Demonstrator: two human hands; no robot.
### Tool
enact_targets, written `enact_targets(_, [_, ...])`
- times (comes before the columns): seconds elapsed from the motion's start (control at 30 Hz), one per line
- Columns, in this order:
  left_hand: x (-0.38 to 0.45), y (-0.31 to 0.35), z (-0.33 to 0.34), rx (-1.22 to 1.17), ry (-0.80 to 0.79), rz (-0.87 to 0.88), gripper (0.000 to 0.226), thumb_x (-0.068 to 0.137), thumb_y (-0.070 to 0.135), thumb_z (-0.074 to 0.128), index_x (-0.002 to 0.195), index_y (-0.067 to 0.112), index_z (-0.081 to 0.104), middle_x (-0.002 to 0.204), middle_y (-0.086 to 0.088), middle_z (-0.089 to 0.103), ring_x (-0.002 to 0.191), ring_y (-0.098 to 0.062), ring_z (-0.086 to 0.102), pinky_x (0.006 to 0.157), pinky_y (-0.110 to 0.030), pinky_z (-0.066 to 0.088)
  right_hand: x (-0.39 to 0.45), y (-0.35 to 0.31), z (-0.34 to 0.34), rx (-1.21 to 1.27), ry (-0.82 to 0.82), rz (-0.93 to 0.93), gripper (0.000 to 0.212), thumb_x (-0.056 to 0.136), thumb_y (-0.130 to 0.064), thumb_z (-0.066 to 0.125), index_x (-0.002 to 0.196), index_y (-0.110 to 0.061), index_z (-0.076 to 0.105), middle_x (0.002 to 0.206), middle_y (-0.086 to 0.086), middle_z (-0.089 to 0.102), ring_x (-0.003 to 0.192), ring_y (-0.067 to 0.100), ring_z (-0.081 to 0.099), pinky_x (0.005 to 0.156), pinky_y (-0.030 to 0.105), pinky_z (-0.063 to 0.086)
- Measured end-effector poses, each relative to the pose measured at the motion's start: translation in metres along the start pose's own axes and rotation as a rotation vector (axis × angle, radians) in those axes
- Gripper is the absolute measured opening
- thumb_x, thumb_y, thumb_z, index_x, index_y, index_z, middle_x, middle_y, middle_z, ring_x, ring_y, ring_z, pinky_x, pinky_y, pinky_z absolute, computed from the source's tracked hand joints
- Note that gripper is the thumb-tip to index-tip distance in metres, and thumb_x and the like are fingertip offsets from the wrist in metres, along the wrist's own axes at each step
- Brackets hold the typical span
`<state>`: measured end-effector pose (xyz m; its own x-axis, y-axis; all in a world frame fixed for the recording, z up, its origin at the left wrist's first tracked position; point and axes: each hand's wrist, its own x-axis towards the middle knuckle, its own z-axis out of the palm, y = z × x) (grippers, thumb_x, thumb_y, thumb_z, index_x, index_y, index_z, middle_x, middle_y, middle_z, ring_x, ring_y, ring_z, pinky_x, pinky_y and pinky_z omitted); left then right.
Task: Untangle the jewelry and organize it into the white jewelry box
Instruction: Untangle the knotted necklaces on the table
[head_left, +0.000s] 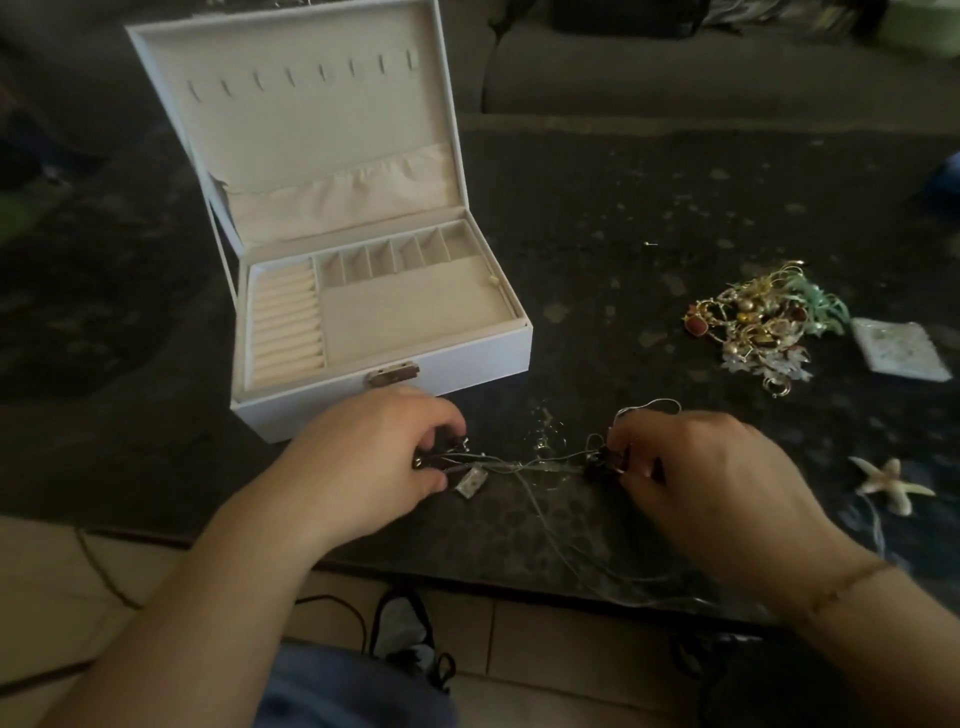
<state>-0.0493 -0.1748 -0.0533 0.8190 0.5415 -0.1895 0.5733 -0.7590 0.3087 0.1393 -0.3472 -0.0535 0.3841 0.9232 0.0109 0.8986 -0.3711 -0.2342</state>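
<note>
On the table (675, 208) the open box (384, 358) is set at left. A jewelry pile (758, 322) lies at right. A chain tangle (524, 465) is pinched between the left hand (363, 462) and right hand (711, 478) (hands held apart).

White jewelry box (467, 358), cream lining; dark speckled table (675, 208).

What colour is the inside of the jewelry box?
Cream-beige lining inside the white jewelry box, seen in the head view.
</note>
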Motion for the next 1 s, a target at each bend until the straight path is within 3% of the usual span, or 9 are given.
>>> enact_targets(0.13, [-0.003, -0.001, 0.001, -0.017, 0.078, -0.012, 0.014, 0.088, 0.027, 0.07, 0.088, 0.036, 0.059, 0.071, 0.011, 0.053, 0.067, -0.004, 0.05, 0.06, -0.026, 0.043, 0.001, 0.005, 0.0, 0.192, -0.003, 0.057, 0.024, 0.09, -0.022, 0.064, 0.108, -0.035, 0.061, 0.087, -0.018, 0.06, 0.078, -0.002, 0.057, 0.065, 0.011, 0.046])
enact_targets(0.27, [-0.005, -0.004, -0.001, -0.15, 0.222, -0.021, 0.012, 0.089, 0.021, 0.067, 0.083, 0.03, 0.062, 0.062, 0.009, 0.056, 0.062, -0.004, 0.053, 0.056, -0.025, 0.044, 0.0, 0.008, -0.003, 0.42, -0.072, 0.177, 0.031, 0.093, -0.014, 0.06, 0.117, -0.034, 0.059, 0.081, -0.013, 0.062, 0.071, -0.003, 0.059, 0.064, 0.007, 0.046])
enact_targets(0.37, [-0.006, -0.001, -0.008, -0.192, 0.367, -0.028, 0.019, 0.087, 0.016, 0.066, 0.095, 0.033, 0.068, 0.08, 0.016, 0.061, 0.07, -0.003, 0.059, 0.061, -0.022, 0.045, 0.002, 0.009, -0.002, 0.537, -0.121, 0.22, 0.029, 0.097, -0.012, 0.055, 0.115, -0.033, 0.06, 0.068, -0.004, 0.064, 0.059, -0.003, 0.06, 0.054, 0.01, 0.045])
enact_targets(0.47, [-0.008, 0.014, -0.01, -0.096, 0.294, 0.046, 0.044, 0.081, 0.034, 0.064, 0.125, 0.036, 0.06, 0.118, 0.02, 0.047, 0.093, -0.004, 0.054, 0.078, -0.025, 0.049, 0.003, 0.008, 0.0, 0.622, -0.065, 0.205, 0.026, 0.096, -0.01, 0.055, 0.11, -0.032, 0.062, 0.067, -0.005, 0.068, 0.054, 0.0, 0.06, 0.053, 0.013, 0.045])
enact_targets(0.57, [-0.004, 0.043, -0.006, -0.195, 0.238, 0.201, 0.053, 0.08, 0.053, 0.047, 0.13, 0.037, 0.057, 0.128, 0.025, 0.045, 0.119, 0.002, 0.045, 0.097, -0.02, 0.04, 0.003, 0.007, 0.0, 0.67, 0.031, 0.168, 0.027, 0.095, -0.008, 0.057, 0.106, -0.031, 0.064, 0.068, -0.007, 0.067, 0.059, 0.003, 0.062, 0.058, 0.013, 0.047])
enact_targets(0.7, [0.014, 0.069, 0.011, -0.578, 0.26, 0.122, 0.022, 0.094, 0.042, 0.059, 0.111, 0.033, 0.069, 0.095, 0.02, 0.069, 0.093, 0.007, 0.061, 0.071, -0.007, 0.043, 0.001, 0.006, -0.001, 0.655, 0.204, 0.069, 0.033, 0.091, -0.003, 0.061, 0.103, -0.034, 0.063, 0.069, -0.007, 0.064, 0.065, 0.004, 0.065, 0.062, 0.01, 0.048])
enact_targets(0.8, [0.026, 0.07, 0.019, -0.735, 0.192, 0.104, 0.008, 0.093, 0.027, 0.067, 0.097, 0.031, 0.073, 0.085, 0.016, 0.073, 0.082, 0.005, 0.068, 0.073, -0.011, 0.05, 0.001, 0.005, -0.001, 0.628, 0.294, 0.006, 0.036, 0.085, 0.0, 0.069, 0.104, -0.031, 0.066, 0.081, -0.01, 0.065, 0.077, 0.004, 0.067, 0.071, 0.014, 0.052])
enact_targets(0.87, [0.029, 0.069, 0.021, -0.789, 0.179, 0.098, 0.013, 0.09, 0.018, 0.07, 0.09, 0.03, 0.073, 0.08, 0.015, 0.074, 0.075, 0.001, 0.07, 0.071, -0.016, 0.052, 0.002, 0.006, -0.001, 0.59, 0.302, -0.021, 0.043, 0.08, 0.001, 0.074, 0.103, -0.034, 0.066, 0.087, -0.013, 0.065, 0.084, 0.004, 0.066, 0.076, 0.019, 0.055])
enact_targets(1.0, [0.03, 0.073, 0.023, -0.847, 0.15, 0.062, 0.01, 0.088, 0.021, 0.073, 0.091, 0.03, 0.07, 0.081, 0.013, 0.075, 0.075, -0.003, 0.071, 0.076, -0.027, 0.058, 0.004, 0.008, -0.002, 0.688, 0.244, 0.03, 0.041, 0.076, 0.002, 0.077, 0.093, -0.035, 0.068, 0.087, -0.009, 0.07, 0.084, 0.007, 0.069, 0.077, 0.028, 0.058])
